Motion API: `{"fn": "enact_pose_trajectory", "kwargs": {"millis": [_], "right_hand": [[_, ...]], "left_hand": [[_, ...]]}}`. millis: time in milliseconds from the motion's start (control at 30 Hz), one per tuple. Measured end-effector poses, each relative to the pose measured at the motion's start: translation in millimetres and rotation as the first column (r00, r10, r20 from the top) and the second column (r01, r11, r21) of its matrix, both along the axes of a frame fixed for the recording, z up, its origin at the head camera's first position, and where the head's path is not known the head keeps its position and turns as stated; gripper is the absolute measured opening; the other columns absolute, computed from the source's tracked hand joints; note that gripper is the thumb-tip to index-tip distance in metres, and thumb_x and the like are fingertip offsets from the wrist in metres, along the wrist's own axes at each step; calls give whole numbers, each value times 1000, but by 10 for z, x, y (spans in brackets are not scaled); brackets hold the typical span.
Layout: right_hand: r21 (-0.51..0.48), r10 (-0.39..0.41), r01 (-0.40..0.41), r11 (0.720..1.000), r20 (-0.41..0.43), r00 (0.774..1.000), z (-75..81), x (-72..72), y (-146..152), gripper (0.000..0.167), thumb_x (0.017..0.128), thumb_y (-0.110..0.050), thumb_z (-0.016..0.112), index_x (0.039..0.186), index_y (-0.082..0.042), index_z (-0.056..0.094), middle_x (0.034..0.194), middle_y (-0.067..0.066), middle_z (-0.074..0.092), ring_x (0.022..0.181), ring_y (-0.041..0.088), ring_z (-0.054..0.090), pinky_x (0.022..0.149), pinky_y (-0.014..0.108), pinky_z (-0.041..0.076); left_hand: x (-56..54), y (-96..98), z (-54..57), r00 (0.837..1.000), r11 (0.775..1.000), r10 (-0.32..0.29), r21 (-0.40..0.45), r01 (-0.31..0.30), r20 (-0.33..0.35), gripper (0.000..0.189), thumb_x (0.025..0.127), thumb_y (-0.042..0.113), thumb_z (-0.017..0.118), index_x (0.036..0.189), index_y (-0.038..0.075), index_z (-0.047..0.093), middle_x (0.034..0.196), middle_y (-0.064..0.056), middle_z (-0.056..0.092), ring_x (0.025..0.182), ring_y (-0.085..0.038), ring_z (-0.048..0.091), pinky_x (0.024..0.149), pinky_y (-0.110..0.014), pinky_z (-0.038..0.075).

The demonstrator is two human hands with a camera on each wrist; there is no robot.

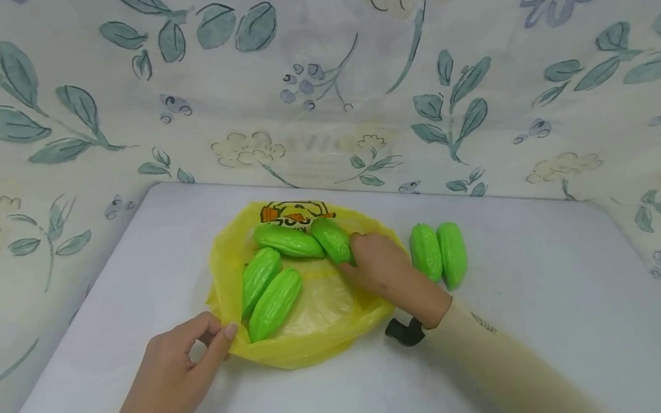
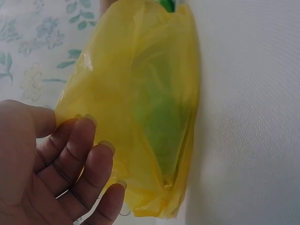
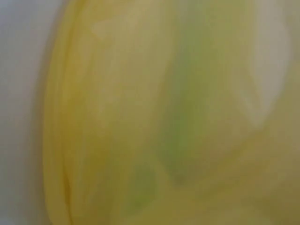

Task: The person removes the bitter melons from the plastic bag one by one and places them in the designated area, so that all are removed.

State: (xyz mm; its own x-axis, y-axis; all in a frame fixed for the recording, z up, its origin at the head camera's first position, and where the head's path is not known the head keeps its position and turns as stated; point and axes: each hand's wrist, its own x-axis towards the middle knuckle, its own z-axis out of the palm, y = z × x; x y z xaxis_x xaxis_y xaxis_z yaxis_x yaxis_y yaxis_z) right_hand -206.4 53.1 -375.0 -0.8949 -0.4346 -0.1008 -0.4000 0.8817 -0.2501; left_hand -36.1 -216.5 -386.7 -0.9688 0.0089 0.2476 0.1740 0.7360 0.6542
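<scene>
A yellow plastic bag [image 1: 319, 352] lies with its mouth wide open, several green ribbed oblong gourds [image 1: 275, 303] inside. My left hand [image 1: 173, 364] pinches the bag's near left rim between thumb and fingers. In the left wrist view, the bag wall [image 2: 108, 93] shows a green shape through it, beside the curled fingers [image 2: 96, 164]. My right hand [image 1: 379, 264] reaches over the bag's right side and grips the near end of one gourd [image 1: 331, 239] inside. Its fingertips are partly hidden. Blurred yellow plastic [image 3: 117, 93] fills most of the right wrist view.
Two more green gourds [image 1: 439, 254] lie side by side on the white table [image 1: 539, 293], right of the bag. A black device [image 1: 405, 331] sits by the right wrist. Behind the table hangs a floral cloth [image 1: 324, 128].
</scene>
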Motion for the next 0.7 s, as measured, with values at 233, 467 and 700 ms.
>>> {"fn": "enact_pose_trajectory", "kwargs": {"millis": [233,467,700], "right_hand": [[-2,29,-29,1000,14,999,8,2,70,29,99,-30,73,105,-2,67,81,6,62,69,22,59,59,33,50],[16,44,-44,999,29,999,-12,-3,70,29,99,-31,73,104,-3,66,78,5,61,66,21,58,55,31,48],[17,71,-71,997,-2,997,-29,-5,79,27,97,-29,74,95,-5,64,73,5,60,62,20,57,52,31,47]], "left_hand": [[-14,25,17,1000,1000,-8,-10,7,-20,23,100,16,74,84,25,61,71,15,59,62,-4,47,53,-24,40],[-16,25,2,999,1000,-13,-11,13,-31,23,99,15,75,84,26,61,70,15,58,61,-5,46,52,-24,39],[-10,23,1,1000,1000,1,-16,-1,-14,23,99,16,75,83,25,61,70,15,59,62,-5,48,53,-24,40]]}}
